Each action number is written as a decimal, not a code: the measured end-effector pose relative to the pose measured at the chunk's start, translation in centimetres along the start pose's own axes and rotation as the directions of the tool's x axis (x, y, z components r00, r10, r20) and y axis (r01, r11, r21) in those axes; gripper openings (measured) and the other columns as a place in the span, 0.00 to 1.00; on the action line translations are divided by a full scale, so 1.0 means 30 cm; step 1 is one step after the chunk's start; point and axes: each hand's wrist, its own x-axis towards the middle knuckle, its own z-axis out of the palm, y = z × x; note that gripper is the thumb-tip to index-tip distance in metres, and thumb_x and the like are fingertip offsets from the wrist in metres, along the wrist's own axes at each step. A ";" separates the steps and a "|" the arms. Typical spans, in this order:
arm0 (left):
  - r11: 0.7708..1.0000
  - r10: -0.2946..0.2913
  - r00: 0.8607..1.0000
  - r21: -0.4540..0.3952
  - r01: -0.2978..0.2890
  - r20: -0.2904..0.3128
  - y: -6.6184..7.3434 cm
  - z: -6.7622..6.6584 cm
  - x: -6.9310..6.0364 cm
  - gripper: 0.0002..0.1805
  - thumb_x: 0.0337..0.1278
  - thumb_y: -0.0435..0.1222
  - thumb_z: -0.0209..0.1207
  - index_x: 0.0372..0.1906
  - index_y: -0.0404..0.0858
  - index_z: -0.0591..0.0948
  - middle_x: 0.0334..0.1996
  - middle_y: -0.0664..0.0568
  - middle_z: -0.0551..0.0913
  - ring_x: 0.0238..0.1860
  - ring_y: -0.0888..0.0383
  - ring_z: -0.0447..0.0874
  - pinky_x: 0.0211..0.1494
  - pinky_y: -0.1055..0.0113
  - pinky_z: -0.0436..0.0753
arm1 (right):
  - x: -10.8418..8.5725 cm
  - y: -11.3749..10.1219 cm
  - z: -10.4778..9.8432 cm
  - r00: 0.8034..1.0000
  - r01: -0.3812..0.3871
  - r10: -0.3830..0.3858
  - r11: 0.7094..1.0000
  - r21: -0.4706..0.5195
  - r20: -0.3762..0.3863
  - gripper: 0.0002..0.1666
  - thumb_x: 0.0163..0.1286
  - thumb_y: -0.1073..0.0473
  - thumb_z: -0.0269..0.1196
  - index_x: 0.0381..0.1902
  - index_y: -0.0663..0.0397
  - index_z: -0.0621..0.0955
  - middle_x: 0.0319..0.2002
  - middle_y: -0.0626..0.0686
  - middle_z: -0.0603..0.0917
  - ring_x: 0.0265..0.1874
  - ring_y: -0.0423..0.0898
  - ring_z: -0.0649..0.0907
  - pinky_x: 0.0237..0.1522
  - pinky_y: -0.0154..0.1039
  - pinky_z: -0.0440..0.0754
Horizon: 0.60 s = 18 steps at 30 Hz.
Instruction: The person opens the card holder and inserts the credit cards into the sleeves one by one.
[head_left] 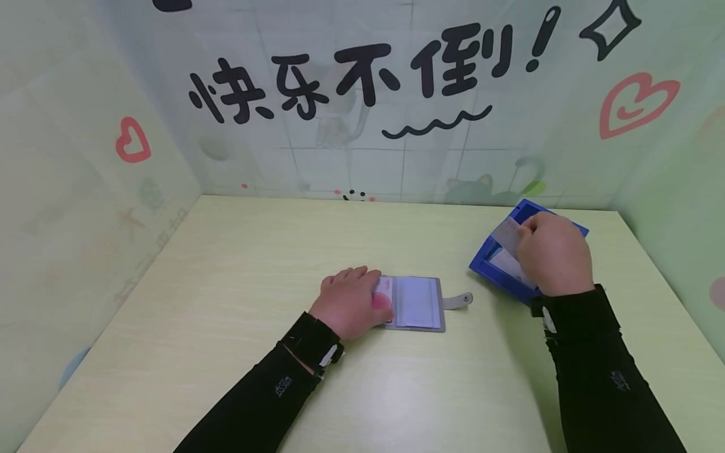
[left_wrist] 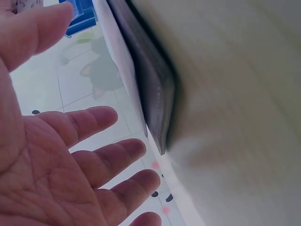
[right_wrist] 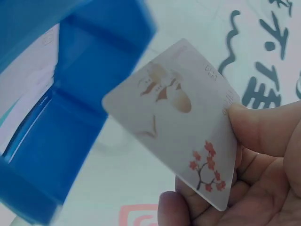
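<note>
Pale card (right_wrist: pixel 174 108) with brown print and a red blossom sprig: right of center in the head view, in front of the blue box (head_left: pixel 498 284). Right hand (head_left: pixel 556 255) pinches its edge, thumb against fingers. Box sits tilted, right side of frame, a white card (head_left: pixel 508 263) inside. Middle of frame: card holder (head_left: pixel 418 303) lying open on the table, clear sleeve page showing, gray snap strap (head_left: pixel 457 301) sticking out to the right, pink-and-white panel (head_left: pixel 384 290) at its left. Left hand (head_left: pixel 348 303) over that left part, fingers spread and loosely extended, gripping nothing; contact with the holder, can't tell. Light wood table (head_left: pixel 226 277) across the lower frame. Backdrop (head_left: pixel 351 170) at top: black characters, wavy line. Red hearts upper left, upper right. Black sleeves, both arms.
</note>
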 end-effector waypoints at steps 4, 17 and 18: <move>1.000 0.006 1.000 -0.009 -0.007 -0.011 0.003 0.000 0.000 0.42 0.65 0.60 0.64 0.78 0.44 0.70 0.77 0.46 0.72 0.78 0.42 0.66 0.76 0.37 0.65 | -0.014 -0.019 -0.003 0.999 0.025 -0.028 0.998 0.057 0.038 0.24 0.86 0.53 0.49 0.53 0.69 0.82 0.50 0.73 0.84 0.42 0.65 0.84 0.36 0.54 0.87; 0.984 -0.012 0.997 -0.177 -0.002 -0.074 0.026 -0.017 0.000 0.41 0.65 0.59 0.65 0.76 0.43 0.73 0.67 0.49 0.82 0.63 0.50 0.79 0.69 0.42 0.71 | -0.035 -0.119 0.072 0.971 0.050 -0.104 0.968 0.247 0.213 0.22 0.85 0.53 0.52 0.59 0.66 0.80 0.48 0.64 0.84 0.40 0.54 0.81 0.36 0.38 0.77; 0.979 -0.012 0.997 -0.202 -0.003 -0.074 0.028 -0.018 0.000 0.40 0.66 0.59 0.65 0.76 0.43 0.73 0.66 0.49 0.82 0.61 0.51 0.80 0.69 0.43 0.72 | -0.038 -0.128 0.083 0.966 0.042 -0.108 0.962 0.271 0.234 0.21 0.85 0.54 0.52 0.58 0.66 0.80 0.47 0.63 0.84 0.40 0.54 0.81 0.35 0.38 0.76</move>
